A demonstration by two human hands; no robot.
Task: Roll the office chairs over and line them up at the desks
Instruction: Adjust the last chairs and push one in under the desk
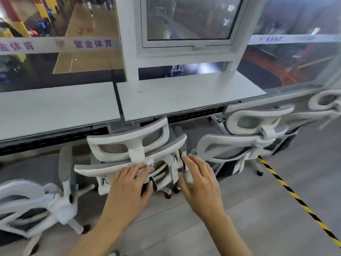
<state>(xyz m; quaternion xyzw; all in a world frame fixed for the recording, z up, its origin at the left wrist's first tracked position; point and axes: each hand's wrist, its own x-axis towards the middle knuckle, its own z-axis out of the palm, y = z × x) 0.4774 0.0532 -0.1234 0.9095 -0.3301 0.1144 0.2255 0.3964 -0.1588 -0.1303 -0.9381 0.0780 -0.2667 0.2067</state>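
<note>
A white-framed office chair with grey mesh (129, 143) stands with its back toward me, tucked under the gap between two white desks (184, 95). My left hand (129, 183) rests flat on the top of its backrest, fingers spread. My right hand (201, 183) hovers at the backrest's right end, fingers apart and touching or just off the frame. A second matching chair (245, 139) stands to the right at the desk's end. A third chair (31, 206) is at the lower left, angled away from the left desk (55, 108).
A fourth chair (326, 100) shows at the far right edge. Yellow-black hazard tape (295, 196) runs diagonally across the grey tiled floor on the right. Behind the desks are a white window frame (188, 43) and glass panes overlooking a hall.
</note>
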